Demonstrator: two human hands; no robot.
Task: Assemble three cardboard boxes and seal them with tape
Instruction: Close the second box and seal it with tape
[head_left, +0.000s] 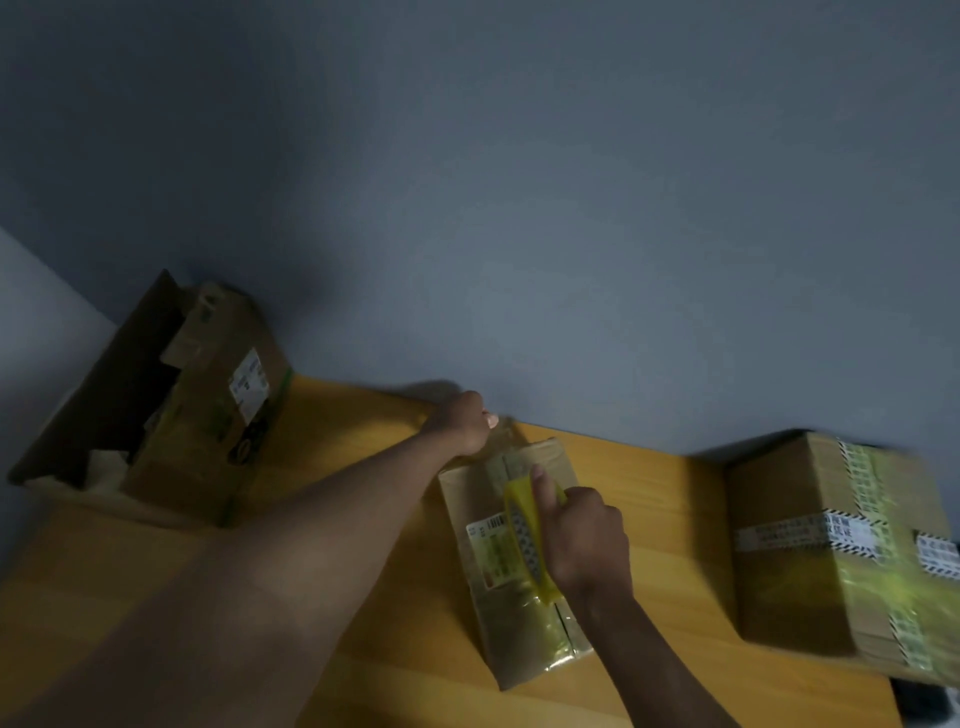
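Left arm stretches long and nearly straight from the lower left toward the far edge of the table (363, 597), forearm bare. Left hand (462, 423) is fisted, fingers curled, pinching what looks like the clear tape end at the far end of the small box (498, 613); the strip itself is blurred, hard to confirm. Right arm comes up from the bottom edge, wrist bent, right hand (584, 540) wrapped around the yellow tape roll (524, 540), index finger extended along the roll's top, other fingers curled round it. Roll stands on edge on the box top, over the center seam, beside a white label. Small box lies flat between and under both hands, long axis running from the left fist down past the right wrist; its near end already shows glossy yellowish tape across the seam. Sealed box (831, 551) sits well to the right of the right hand, crossed with printed and yellow tape bands, motion-blurred. Open box (208, 415) sits well to the left of the left arm, flaps up, white label on its side, something pale inside that I cannot make out. Grey wall (519, 208) behind everything.
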